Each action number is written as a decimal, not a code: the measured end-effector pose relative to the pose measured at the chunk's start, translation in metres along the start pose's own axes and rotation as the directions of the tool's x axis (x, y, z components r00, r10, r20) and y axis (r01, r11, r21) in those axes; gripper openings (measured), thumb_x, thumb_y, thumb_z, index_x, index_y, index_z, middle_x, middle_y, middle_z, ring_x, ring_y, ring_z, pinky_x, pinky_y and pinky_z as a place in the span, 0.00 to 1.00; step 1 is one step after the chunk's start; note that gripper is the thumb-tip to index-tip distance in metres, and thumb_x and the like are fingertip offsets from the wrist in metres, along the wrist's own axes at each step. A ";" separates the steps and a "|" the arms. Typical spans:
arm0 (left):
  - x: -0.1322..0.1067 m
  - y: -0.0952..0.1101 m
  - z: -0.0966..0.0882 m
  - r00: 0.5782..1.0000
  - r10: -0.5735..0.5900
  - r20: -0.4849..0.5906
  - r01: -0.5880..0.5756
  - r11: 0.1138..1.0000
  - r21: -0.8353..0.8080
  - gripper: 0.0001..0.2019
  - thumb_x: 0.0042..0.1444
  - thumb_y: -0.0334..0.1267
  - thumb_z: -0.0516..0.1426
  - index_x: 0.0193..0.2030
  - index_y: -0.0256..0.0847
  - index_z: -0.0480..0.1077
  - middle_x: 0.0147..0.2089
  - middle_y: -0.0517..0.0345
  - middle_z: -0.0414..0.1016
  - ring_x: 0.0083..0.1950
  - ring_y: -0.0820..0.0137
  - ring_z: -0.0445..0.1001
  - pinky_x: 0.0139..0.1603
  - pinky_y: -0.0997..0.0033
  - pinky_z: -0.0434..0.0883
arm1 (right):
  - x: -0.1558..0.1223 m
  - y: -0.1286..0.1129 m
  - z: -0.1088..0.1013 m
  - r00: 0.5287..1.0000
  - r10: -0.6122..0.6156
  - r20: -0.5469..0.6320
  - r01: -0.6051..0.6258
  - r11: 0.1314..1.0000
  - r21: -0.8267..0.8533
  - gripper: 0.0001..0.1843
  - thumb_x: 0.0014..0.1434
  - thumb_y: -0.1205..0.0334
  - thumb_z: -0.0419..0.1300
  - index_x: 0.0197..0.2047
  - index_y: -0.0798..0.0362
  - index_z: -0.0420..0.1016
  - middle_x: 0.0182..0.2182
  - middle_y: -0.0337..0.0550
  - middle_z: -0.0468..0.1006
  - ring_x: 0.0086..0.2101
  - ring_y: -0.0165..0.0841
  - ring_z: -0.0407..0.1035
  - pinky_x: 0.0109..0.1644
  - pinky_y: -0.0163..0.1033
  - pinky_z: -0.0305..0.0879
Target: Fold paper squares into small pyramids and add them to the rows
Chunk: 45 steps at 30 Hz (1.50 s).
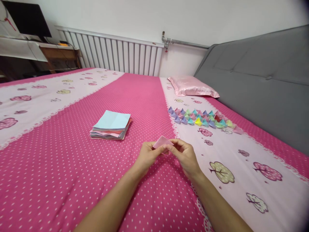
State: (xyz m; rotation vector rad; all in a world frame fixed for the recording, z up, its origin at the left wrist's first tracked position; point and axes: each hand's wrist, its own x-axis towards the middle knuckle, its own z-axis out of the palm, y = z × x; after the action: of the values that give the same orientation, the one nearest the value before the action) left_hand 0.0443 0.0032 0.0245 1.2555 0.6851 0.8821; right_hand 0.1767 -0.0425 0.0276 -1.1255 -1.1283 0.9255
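A small folded piece of pink paper (162,141) is held between both hands above the bedspread, one corner pointing up and away from me. My left hand (150,154) pinches its left side, thumb on the near face. On the right side, my right hand (184,154) grips it the same way, and the two thumb tips nearly meet. The fingers behind the paper are partly hidden. To the left lies a stack of square coloured paper (111,121), light blue on top. Several rows of small folded paper pieces (198,121) in many colours stand at the right.
The pink dotted bedspread (142,93) spreads under everything. A pink pillow (193,86) lies at the back right, against a grey padded headboard (260,74). Beyond the bed are a white radiator (116,53) and, far left, a desk (56,53) with a monitor (26,19).
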 end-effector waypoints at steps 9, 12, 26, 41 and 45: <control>-0.001 0.004 0.000 0.999 0.037 -0.029 -0.036 0.999 0.029 0.15 0.44 0.46 0.62 0.25 0.32 0.75 0.24 0.53 0.74 0.28 0.73 0.68 0.31 0.74 0.63 | -0.001 -0.006 0.000 0.992 -0.111 -0.067 0.110 0.994 -0.021 0.05 0.50 0.60 0.63 0.27 0.52 0.75 0.23 0.38 0.76 0.27 0.31 0.69 0.36 0.37 0.65; -0.001 0.005 0.001 0.999 0.044 -0.023 -0.043 0.998 0.048 0.16 0.43 0.47 0.62 0.23 0.32 0.75 0.22 0.56 0.71 0.26 0.75 0.65 0.29 0.75 0.61 | -0.001 -0.008 -0.001 0.988 -0.141 -0.069 0.139 0.990 -0.037 0.06 0.51 0.60 0.62 0.25 0.53 0.74 0.22 0.38 0.74 0.27 0.31 0.69 0.35 0.37 0.65; 0.000 -0.001 -0.001 0.998 0.034 0.055 -0.041 0.992 0.120 0.15 0.44 0.46 0.62 0.21 0.33 0.74 0.18 0.59 0.68 0.21 0.79 0.60 0.24 0.77 0.56 | -0.003 -0.009 -0.002 0.978 -0.204 -0.045 0.198 0.974 -0.110 0.05 0.51 0.62 0.62 0.26 0.52 0.76 0.25 0.39 0.71 0.27 0.31 0.67 0.30 0.37 0.66; -0.001 -0.006 0.000 0.988 -0.005 0.152 -0.029 0.975 0.218 0.19 0.46 0.48 0.60 0.17 0.32 0.70 0.15 0.66 0.53 0.19 0.83 0.47 0.20 0.77 0.45 | -0.004 -0.008 -0.002 0.963 -0.268 -0.027 0.255 0.940 -0.228 0.05 0.54 0.62 0.60 0.28 0.52 0.75 0.26 0.38 0.72 0.30 0.30 0.67 0.35 0.36 0.63; -0.002 -0.002 0.001 0.985 0.042 0.169 -0.084 0.964 0.252 0.22 0.48 0.50 0.57 0.14 0.33 0.65 0.15 0.67 0.50 0.19 0.83 0.45 0.20 0.76 0.44 | -0.003 -0.005 -0.003 0.972 -0.231 -0.041 0.217 0.950 -0.225 0.07 0.54 0.61 0.60 0.28 0.53 0.74 0.26 0.39 0.73 0.28 0.30 0.67 0.35 0.36 0.63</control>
State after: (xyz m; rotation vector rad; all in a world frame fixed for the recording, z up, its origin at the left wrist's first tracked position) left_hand 0.0447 0.0005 0.0225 1.5721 0.6467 0.7485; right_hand 0.1792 -0.0474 0.0322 -1.1675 -1.2961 0.5929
